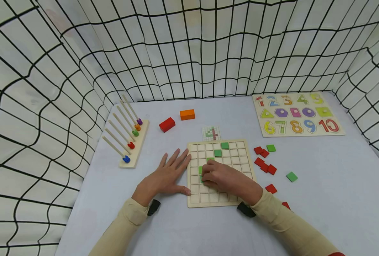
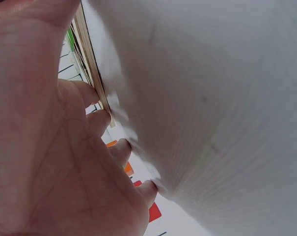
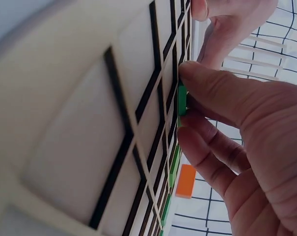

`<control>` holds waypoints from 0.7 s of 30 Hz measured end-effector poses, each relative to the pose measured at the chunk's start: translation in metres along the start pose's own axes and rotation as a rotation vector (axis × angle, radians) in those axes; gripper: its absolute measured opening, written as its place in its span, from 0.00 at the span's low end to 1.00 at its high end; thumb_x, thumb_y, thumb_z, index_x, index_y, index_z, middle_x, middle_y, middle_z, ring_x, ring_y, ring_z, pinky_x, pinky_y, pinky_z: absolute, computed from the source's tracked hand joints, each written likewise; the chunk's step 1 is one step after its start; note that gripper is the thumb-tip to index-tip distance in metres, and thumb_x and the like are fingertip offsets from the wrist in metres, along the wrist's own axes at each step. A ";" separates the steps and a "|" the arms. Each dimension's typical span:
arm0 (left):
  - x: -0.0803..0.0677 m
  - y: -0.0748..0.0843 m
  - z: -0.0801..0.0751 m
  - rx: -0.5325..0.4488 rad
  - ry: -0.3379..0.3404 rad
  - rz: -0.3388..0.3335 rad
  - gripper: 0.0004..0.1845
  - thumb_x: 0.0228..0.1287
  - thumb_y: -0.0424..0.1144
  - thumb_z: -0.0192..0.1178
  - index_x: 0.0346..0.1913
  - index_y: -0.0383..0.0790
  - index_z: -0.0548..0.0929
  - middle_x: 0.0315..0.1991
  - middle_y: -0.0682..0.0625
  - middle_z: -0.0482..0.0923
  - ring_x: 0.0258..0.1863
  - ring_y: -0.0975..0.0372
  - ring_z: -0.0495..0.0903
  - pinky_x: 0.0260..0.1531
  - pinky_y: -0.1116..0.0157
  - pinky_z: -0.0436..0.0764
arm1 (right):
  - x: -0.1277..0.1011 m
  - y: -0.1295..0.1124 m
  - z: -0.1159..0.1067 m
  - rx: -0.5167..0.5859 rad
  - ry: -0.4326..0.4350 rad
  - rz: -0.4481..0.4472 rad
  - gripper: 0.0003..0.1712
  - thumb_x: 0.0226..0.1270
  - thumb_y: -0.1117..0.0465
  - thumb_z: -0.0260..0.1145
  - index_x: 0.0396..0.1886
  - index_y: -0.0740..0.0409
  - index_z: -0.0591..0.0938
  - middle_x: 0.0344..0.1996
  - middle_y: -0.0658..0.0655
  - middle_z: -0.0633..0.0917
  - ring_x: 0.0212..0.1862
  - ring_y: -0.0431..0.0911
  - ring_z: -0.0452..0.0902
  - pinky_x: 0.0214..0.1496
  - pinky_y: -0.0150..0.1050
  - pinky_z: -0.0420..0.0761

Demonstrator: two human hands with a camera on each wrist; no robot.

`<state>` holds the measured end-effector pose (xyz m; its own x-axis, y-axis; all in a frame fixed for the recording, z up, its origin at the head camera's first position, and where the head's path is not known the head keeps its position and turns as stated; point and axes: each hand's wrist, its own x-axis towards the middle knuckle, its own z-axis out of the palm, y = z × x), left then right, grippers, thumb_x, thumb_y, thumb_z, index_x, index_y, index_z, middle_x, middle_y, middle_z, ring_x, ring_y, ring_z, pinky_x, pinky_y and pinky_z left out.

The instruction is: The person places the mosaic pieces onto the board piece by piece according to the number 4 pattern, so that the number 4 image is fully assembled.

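A wooden grid board (image 1: pixel 195 200) lies flat, with several green tiles in its cells, such as the green tile (image 1: pixel 225 145) near its top. Over its left part, my right hand (image 1: pixel 226 177) pinches a green square tile (image 3: pixel 182 100) between thumb and fingers, right at the grid. My left hand (image 1: pixel 168 176) rests spread on the table, its thumb and fingertips at the board's left edge. In the left wrist view the left fingers (image 2: pixel 98 122) reach along that edge. Above the board lies a small pattern card (image 1: pixel 211 133) with green and red squares.
Loose red tiles (image 1: pixel 259 161) and green tiles (image 1: pixel 291 176) lie right of the board. A number puzzle (image 1: pixel 299 115) is at the back right, a peg stand (image 1: pixel 141 142) at the left. Red (image 1: pixel 167 124) and orange blocks (image 1: pixel 187 114) stand behind; black netting (image 1: pixel 192 64) surrounds the table.
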<state>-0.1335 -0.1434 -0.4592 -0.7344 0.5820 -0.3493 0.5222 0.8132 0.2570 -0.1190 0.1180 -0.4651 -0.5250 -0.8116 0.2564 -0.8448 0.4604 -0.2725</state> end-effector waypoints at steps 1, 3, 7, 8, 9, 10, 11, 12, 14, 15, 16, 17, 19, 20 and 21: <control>0.000 0.000 0.000 -0.001 0.003 0.001 0.67 0.60 0.73 0.69 0.89 0.43 0.44 0.91 0.45 0.35 0.90 0.43 0.34 0.85 0.32 0.39 | 0.001 0.000 0.000 0.019 -0.010 0.013 0.03 0.66 0.63 0.80 0.38 0.53 0.94 0.36 0.48 0.87 0.42 0.41 0.76 0.45 0.27 0.84; -0.001 0.000 -0.001 -0.002 0.009 0.004 0.67 0.60 0.73 0.69 0.89 0.42 0.44 0.91 0.45 0.35 0.90 0.42 0.35 0.84 0.32 0.39 | 0.003 -0.001 0.001 0.050 -0.024 0.032 0.03 0.67 0.63 0.79 0.38 0.54 0.94 0.36 0.49 0.87 0.42 0.42 0.76 0.46 0.27 0.84; -0.001 0.001 -0.001 -0.001 0.011 0.004 0.67 0.60 0.73 0.69 0.89 0.42 0.45 0.91 0.44 0.36 0.90 0.42 0.35 0.84 0.32 0.39 | 0.008 -0.001 0.004 0.089 -0.028 0.043 0.02 0.68 0.65 0.77 0.38 0.56 0.94 0.35 0.50 0.87 0.41 0.42 0.75 0.46 0.27 0.83; -0.001 0.001 -0.001 0.000 0.010 0.003 0.67 0.60 0.73 0.69 0.89 0.42 0.45 0.91 0.45 0.36 0.90 0.42 0.35 0.85 0.32 0.39 | 0.008 -0.001 0.004 0.094 -0.027 0.044 0.02 0.68 0.66 0.77 0.38 0.56 0.94 0.35 0.50 0.87 0.41 0.42 0.75 0.46 0.27 0.83; -0.001 0.001 -0.001 0.000 0.009 0.003 0.67 0.60 0.73 0.69 0.89 0.42 0.45 0.91 0.45 0.36 0.90 0.42 0.35 0.85 0.32 0.39 | 0.009 -0.001 0.004 0.097 -0.026 0.043 0.02 0.67 0.66 0.77 0.38 0.56 0.94 0.35 0.50 0.87 0.41 0.42 0.75 0.45 0.27 0.83; -0.001 0.001 -0.001 -0.001 0.008 0.002 0.67 0.60 0.73 0.69 0.89 0.42 0.45 0.91 0.45 0.36 0.90 0.42 0.35 0.85 0.32 0.39 | 0.008 -0.001 0.004 0.100 -0.029 0.045 0.02 0.68 0.66 0.77 0.38 0.56 0.94 0.35 0.50 0.87 0.41 0.42 0.75 0.45 0.27 0.83; 0.000 0.001 0.000 -0.002 0.007 0.003 0.67 0.60 0.73 0.69 0.89 0.42 0.45 0.91 0.45 0.36 0.90 0.42 0.35 0.85 0.32 0.39 | 0.008 -0.001 0.003 0.098 -0.034 0.044 0.02 0.68 0.65 0.77 0.39 0.57 0.94 0.36 0.50 0.87 0.41 0.42 0.75 0.45 0.27 0.83; 0.000 0.001 0.000 -0.003 0.007 0.003 0.67 0.60 0.73 0.69 0.89 0.42 0.45 0.91 0.45 0.36 0.90 0.42 0.35 0.85 0.32 0.39 | 0.007 -0.001 0.002 0.098 -0.040 0.047 0.03 0.68 0.65 0.78 0.39 0.57 0.94 0.37 0.50 0.87 0.42 0.42 0.76 0.45 0.27 0.83; 0.000 0.001 0.000 -0.003 0.006 0.002 0.67 0.60 0.73 0.69 0.89 0.43 0.45 0.91 0.45 0.36 0.90 0.43 0.34 0.85 0.32 0.39 | 0.006 -0.002 0.000 0.085 -0.061 0.039 0.04 0.69 0.63 0.78 0.41 0.57 0.94 0.39 0.51 0.88 0.44 0.43 0.77 0.47 0.27 0.84; 0.000 0.000 0.000 -0.003 0.005 0.002 0.67 0.60 0.73 0.69 0.89 0.43 0.45 0.91 0.45 0.36 0.90 0.43 0.34 0.85 0.32 0.39 | 0.005 -0.001 -0.002 0.079 -0.071 0.031 0.05 0.69 0.62 0.77 0.42 0.57 0.93 0.41 0.51 0.88 0.45 0.43 0.78 0.48 0.28 0.84; 0.000 0.000 0.001 -0.003 0.004 0.002 0.67 0.60 0.73 0.69 0.89 0.43 0.45 0.91 0.45 0.35 0.90 0.43 0.34 0.85 0.32 0.39 | 0.004 -0.001 -0.003 0.071 -0.079 0.024 0.06 0.70 0.61 0.77 0.43 0.57 0.93 0.42 0.51 0.88 0.46 0.43 0.78 0.49 0.28 0.85; 0.000 0.000 0.001 -0.002 0.003 0.002 0.67 0.60 0.73 0.69 0.89 0.43 0.44 0.91 0.45 0.35 0.90 0.43 0.34 0.85 0.32 0.39 | 0.003 -0.001 -0.005 0.066 -0.082 0.015 0.07 0.70 0.61 0.77 0.44 0.57 0.93 0.44 0.51 0.88 0.48 0.44 0.79 0.50 0.29 0.85; 0.001 0.000 0.000 0.001 0.002 0.000 0.67 0.60 0.73 0.68 0.89 0.43 0.44 0.91 0.46 0.35 0.90 0.43 0.34 0.85 0.32 0.39 | 0.000 0.000 -0.009 0.062 -0.076 -0.002 0.06 0.71 0.61 0.76 0.44 0.56 0.93 0.46 0.52 0.89 0.50 0.45 0.80 0.53 0.32 0.86; 0.001 0.000 0.000 0.003 0.002 0.000 0.67 0.60 0.74 0.68 0.89 0.43 0.44 0.91 0.46 0.35 0.90 0.43 0.34 0.85 0.32 0.39 | -0.001 0.002 -0.010 0.064 -0.068 -0.008 0.06 0.71 0.61 0.76 0.44 0.56 0.92 0.46 0.52 0.89 0.51 0.45 0.81 0.55 0.33 0.86; 0.001 0.000 0.000 0.004 0.002 0.001 0.67 0.60 0.74 0.68 0.89 0.43 0.44 0.91 0.46 0.35 0.90 0.43 0.34 0.85 0.32 0.39 | -0.003 0.003 -0.010 0.064 -0.058 -0.015 0.06 0.71 0.62 0.76 0.45 0.57 0.92 0.47 0.52 0.89 0.52 0.46 0.81 0.56 0.34 0.86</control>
<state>-0.1340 -0.1431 -0.4597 -0.7350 0.5824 -0.3473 0.5244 0.8129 0.2534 -0.1216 0.1253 -0.4572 -0.5039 -0.8386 0.2069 -0.8432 0.4257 -0.3283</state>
